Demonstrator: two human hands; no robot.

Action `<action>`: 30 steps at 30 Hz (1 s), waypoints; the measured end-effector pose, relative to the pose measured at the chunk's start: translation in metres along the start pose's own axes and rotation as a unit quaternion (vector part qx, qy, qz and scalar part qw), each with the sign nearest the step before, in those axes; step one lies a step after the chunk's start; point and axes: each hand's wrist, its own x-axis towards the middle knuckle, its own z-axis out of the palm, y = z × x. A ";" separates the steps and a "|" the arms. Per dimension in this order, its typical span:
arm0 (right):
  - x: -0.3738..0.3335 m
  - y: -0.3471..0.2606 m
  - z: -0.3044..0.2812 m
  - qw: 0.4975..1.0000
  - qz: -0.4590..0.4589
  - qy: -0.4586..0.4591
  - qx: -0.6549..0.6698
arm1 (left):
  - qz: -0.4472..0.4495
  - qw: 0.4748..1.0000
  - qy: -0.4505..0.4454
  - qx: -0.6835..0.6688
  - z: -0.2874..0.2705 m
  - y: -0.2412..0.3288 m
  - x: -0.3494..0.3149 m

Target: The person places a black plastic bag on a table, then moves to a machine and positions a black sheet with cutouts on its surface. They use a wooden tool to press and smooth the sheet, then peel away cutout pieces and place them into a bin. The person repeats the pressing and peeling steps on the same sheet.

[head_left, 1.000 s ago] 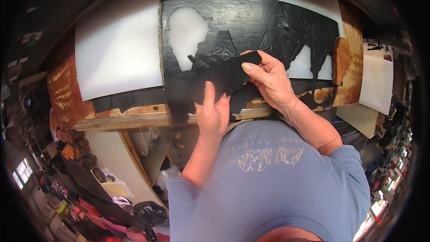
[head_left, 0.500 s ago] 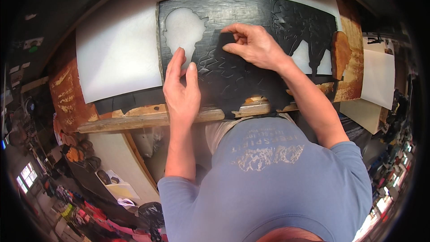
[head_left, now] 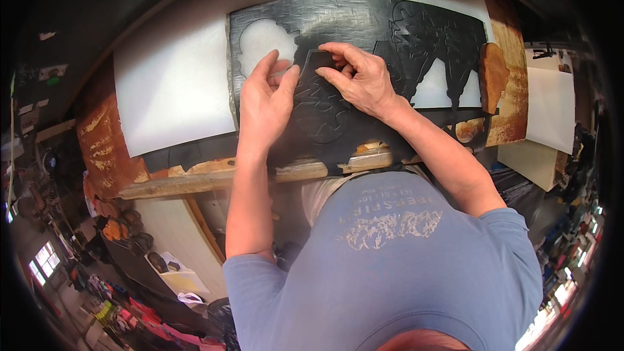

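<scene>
Bright centre, dark distorted edges

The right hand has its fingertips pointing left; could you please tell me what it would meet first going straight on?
Beyond the black piece at its fingertips, the right hand would probably meet the left hand first, though depth is unclear.

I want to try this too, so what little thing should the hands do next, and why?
Perhaps the left hand could gently take the left edge of the black piece. The right hand pinches its upper end between thumb and fingers, while the left hand's thumb and fingers stand apart close beside it, so a second hold might steady it.
</scene>
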 end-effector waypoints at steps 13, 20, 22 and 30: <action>0.008 0.003 -0.005 0.999 -0.012 0.014 0.035 | -0.048 0.960 -0.112 -0.253 0.013 -0.020 0.039; 0.003 -0.009 -0.025 0.993 0.030 -0.091 0.063 | 0.074 0.994 -0.022 -0.078 0.012 -0.011 0.021; -0.002 -0.019 -0.027 0.989 0.047 -0.099 0.096 | 0.182 0.982 0.042 -0.012 0.008 -0.006 0.002; -0.018 -0.057 -0.014 0.964 -0.191 -0.116 0.145 | 0.091 0.973 -0.205 -0.054 -0.038 -0.013 -0.047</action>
